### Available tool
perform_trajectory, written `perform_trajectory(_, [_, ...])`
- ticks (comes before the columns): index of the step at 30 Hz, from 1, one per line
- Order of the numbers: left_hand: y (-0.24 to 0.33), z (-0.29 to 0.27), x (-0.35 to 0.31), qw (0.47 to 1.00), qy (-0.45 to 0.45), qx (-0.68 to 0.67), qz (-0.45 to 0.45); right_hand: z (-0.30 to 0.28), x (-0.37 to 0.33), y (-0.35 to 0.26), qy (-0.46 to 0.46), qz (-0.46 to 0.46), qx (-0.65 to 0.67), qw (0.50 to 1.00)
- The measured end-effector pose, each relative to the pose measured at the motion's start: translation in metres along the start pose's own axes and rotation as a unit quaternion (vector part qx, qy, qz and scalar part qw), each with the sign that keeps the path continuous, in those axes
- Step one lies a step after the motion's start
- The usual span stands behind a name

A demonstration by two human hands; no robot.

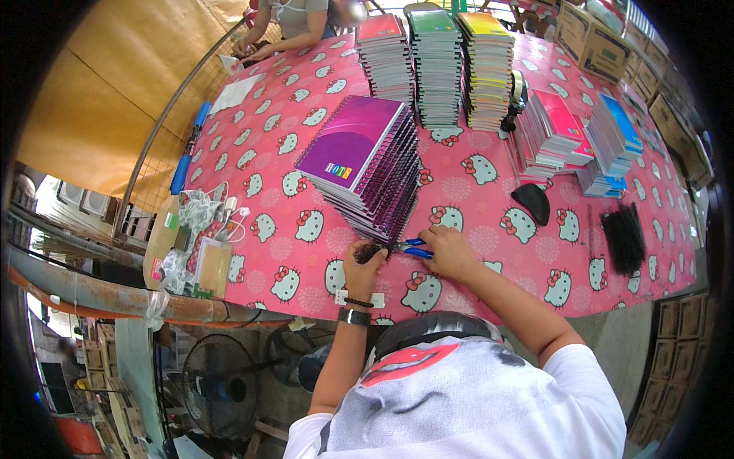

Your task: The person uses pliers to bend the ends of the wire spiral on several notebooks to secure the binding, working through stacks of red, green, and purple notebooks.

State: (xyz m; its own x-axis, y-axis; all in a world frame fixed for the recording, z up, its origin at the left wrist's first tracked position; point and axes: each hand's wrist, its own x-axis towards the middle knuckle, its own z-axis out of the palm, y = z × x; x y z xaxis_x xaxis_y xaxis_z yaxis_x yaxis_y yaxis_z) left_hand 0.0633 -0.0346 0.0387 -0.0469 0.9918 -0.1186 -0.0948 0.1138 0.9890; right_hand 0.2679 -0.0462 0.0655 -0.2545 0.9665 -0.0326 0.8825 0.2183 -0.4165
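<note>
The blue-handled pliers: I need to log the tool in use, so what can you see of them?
The pliers are small, with blue grips and dark metal jaws. The right hand grips the handles; the jaws point left at the black spiral wire end held by the left hand, just above the pink patterned tablecloth, beside the purple notebook stack.

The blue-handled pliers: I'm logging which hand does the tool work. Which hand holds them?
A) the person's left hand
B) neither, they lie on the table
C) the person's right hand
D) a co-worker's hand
C: the right hand grips the blue-handled pliers at the near end of the purple notebook stack, while the left hand holds a dark wire coil.
</note>
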Motion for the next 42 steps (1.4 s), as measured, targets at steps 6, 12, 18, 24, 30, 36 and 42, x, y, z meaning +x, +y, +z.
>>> perform_trajectory(6, [-0.007, -0.002, 0.001, 0.995, -0.007, -0.083, -0.049, -0.002, -0.006, 0.004, 0.111, -0.051, -0.029, 0.992])
perform_trajectory(12, [-0.009, -0.001, -0.001, 0.991, 0.009, -0.122, -0.062, -0.006, -0.005, -0.001, 0.083, -0.041, -0.05, 0.994])
perform_trajectory(18, [-0.006, 0.001, -0.002, 0.997, 0.015, -0.068, -0.029, -0.003, -0.002, 0.0, 0.08, -0.044, -0.057, 0.994])
perform_trajectory(24, [-0.001, 0.006, -0.006, 0.999, 0.026, -0.038, 0.005, -0.003, -0.003, -0.002, 0.069, -0.026, -0.046, 0.996])
perform_trajectory(30, [-0.01, 0.005, -0.006, 0.998, 0.047, -0.039, -0.002, 0.001, -0.004, -0.001, 0.134, -0.059, -0.053, 0.988])
perform_trajectory(36, [-0.019, 0.002, -0.004, 0.997, 0.042, -0.056, 0.011, -0.002, 0.0, -0.003, 0.082, -0.034, -0.01, 0.996])
perform_trajectory(42, [-0.013, -0.008, -0.004, 0.993, 0.04, -0.101, -0.038, -0.007, -0.005, -0.002, 0.022, -0.003, 0.015, 1.0])
